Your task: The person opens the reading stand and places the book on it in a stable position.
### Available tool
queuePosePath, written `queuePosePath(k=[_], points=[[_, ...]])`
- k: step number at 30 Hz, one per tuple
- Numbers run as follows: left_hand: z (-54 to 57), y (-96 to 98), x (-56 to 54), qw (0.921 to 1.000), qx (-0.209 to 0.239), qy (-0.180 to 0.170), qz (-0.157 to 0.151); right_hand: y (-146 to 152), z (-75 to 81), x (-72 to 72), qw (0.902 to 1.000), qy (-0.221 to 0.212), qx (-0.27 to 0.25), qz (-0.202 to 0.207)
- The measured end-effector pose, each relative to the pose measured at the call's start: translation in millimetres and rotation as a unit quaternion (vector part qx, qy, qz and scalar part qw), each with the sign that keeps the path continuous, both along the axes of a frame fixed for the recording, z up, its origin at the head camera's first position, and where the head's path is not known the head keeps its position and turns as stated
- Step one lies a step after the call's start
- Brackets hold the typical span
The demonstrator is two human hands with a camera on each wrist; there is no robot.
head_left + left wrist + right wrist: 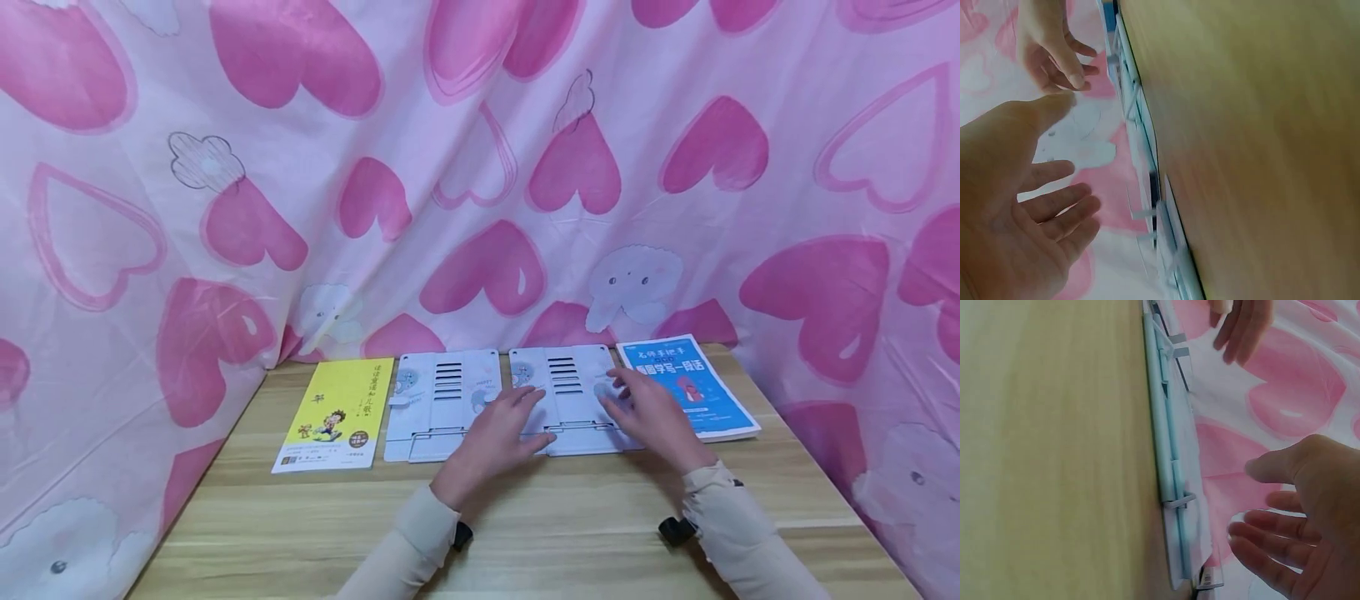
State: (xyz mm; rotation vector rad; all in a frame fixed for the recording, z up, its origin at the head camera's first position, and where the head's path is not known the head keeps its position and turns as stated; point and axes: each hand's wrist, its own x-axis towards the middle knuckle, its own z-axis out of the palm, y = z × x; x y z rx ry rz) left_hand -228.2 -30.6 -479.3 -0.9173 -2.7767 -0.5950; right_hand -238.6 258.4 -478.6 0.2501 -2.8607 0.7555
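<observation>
Two pale blue folding book stands lie flat side by side on the table. My left hand [501, 433] hovers over the gap between the left book stand [448, 412] and the right book stand [576, 407], its fingers spread. On the other side, my right hand [654, 417] is above the right stand's outer edge and overlaps the blue book [708, 392] in the head view. Both palms face each other with nothing held. In the right wrist view, the bent fingers [1266, 547] stand apart from the stand's edge [1169, 444].
A yellow book [337, 404] lies left of the stands. The wooden table [540, 533] meets a pink heart-patterned curtain [480, 208] at its back edge, and the curtain continues along both sides.
</observation>
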Motion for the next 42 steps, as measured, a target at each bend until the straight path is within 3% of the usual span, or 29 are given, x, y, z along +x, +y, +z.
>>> queuePosePath(k=[5,11,18,22,30,42], points=[[-3.6,10.4,2.5,0.9968,0.013,-0.079,0.001,4,-6.1,-1.5,0.9974,-0.068,-0.013,0.019],[-7.1,15.8,0.0,0.9925,0.039,-0.116,-0.009,10,-10.8,-2.2,0.9912,-0.127,-0.011,0.036],[-11.0,14.9,1.2,0.9784,0.079,-0.19,-0.02,21,-13.0,-2.4,0.9819,-0.178,-0.036,0.054],[-12.5,16.8,1.3,0.9749,0.1,-0.198,-0.022,26,-10.1,-0.4,0.9766,-0.195,-0.044,0.08],[-14.2,16.5,0.4,0.9673,0.131,-0.217,0.002,28,-3.1,3.1,0.9661,-0.231,-0.049,0.104],[-17.1,17.9,2.6,0.9577,0.162,-0.237,0.026,34,-5.9,-0.6,0.9637,-0.221,-0.054,0.14]])
